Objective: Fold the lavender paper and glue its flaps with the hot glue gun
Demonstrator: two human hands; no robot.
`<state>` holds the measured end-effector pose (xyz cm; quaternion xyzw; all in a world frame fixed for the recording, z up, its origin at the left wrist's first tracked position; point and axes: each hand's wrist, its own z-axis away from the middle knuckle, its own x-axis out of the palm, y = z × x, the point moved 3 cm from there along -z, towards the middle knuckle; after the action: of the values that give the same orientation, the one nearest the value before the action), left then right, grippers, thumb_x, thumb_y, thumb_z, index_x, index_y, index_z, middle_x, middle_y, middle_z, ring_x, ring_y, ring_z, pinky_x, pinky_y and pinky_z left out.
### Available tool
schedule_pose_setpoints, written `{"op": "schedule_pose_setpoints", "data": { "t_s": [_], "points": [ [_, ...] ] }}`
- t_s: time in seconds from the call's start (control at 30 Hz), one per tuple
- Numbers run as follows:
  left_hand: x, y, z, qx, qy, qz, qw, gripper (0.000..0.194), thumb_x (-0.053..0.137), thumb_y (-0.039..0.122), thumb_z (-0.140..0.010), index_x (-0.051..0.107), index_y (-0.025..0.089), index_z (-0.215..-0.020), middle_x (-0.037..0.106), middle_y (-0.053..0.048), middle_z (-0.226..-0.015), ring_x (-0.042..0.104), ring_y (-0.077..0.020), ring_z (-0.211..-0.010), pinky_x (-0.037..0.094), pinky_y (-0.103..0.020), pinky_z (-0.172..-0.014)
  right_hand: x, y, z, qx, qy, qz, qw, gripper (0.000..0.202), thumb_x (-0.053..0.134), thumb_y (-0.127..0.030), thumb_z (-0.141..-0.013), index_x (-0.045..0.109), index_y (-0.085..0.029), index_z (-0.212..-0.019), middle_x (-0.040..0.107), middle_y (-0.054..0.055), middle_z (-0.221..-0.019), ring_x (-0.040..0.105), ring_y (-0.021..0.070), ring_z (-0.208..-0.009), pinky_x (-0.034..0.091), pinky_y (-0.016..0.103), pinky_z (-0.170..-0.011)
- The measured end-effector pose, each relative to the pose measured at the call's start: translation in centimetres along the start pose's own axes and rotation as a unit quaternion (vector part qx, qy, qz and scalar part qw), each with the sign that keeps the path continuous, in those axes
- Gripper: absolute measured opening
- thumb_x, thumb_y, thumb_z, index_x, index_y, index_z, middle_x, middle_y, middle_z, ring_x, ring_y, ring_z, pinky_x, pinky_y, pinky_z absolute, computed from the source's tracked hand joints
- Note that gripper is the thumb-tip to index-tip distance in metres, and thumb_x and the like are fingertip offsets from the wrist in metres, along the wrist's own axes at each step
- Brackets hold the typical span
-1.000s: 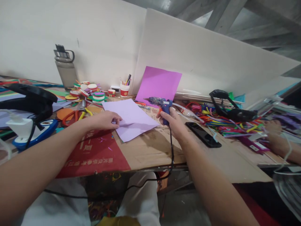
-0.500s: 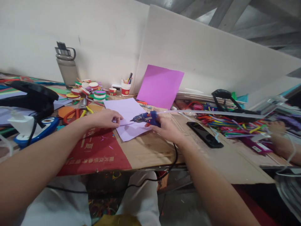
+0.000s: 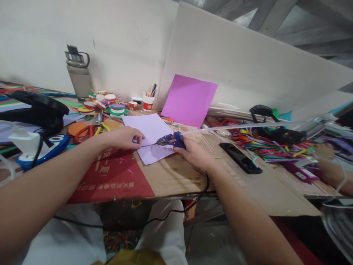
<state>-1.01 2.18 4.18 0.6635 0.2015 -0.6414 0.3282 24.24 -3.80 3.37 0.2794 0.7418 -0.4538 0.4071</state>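
Note:
In the head view, two pieces of lavender paper [image 3: 149, 127] overlap on the cardboard in front of me. My left hand [image 3: 127, 138] is closed with its fingers curled at the upper piece's near edge, pinching it. A blue hot glue gun [image 3: 174, 140] is gripped in my right hand [image 3: 199, 151]. Its nozzle is at the seam where the upper piece lies over the lower one [image 3: 156, 154]; I cannot tell if it touches. A long translucent glue stick [image 3: 237, 127] extends from the gun's back to the right.
Pliers [image 3: 96, 129], a blue power strip [image 3: 56, 147] and paper rolls [image 3: 110, 98] lie left. A grey bottle [image 3: 79, 79], a cup of pens [image 3: 148, 103] and a purple sheet [image 3: 190, 99] stand behind. A phone [image 3: 240, 158], pipe cleaners [image 3: 256, 141] and another person's hand [image 3: 324, 151] are right.
The glue gun has tilted, so the far end of its glue stick sits higher. Its nozzle has shifted slightly along the paper seam. My left hand stays almost in place.

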Motion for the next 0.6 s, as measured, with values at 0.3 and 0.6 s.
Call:
{"op": "schedule_pose_setpoints", "data": {
  "t_s": [0.3,0.6],
  "points": [
    [0.4,-1.1,-0.3,-0.007,0.003,0.050,0.999,0.028,0.051,0.036,-0.082,0.066,0.021,-0.100,0.066,-0.004,-0.113,0.060,-0.0185,-0.099,0.041,-0.026,-0.089,-0.2,-0.2,0.3,0.010,0.021,0.015,1.000,0.023,0.053,-0.032,-0.087,0.053,-0.018,-0.105,0.064,0.012,-0.105,0.058,0.0259,-0.098,0.043,0.036,-0.082],
    [0.5,-1.4,-0.3,0.021,0.001,0.050,0.999,0.024,0.054,0.031,-0.081,0.066,0.018,-0.098,0.064,-0.004,-0.119,0.059,-0.0166,-0.100,0.041,-0.024,-0.088,1.4,-1.9,0.0,0.002,-0.019,0.033,0.999,0.030,0.048,-0.041,-0.089,0.052,-0.015,-0.104,0.063,0.014,-0.103,0.057,0.0244,-0.094,0.041,0.034,-0.079]
  ]
}}
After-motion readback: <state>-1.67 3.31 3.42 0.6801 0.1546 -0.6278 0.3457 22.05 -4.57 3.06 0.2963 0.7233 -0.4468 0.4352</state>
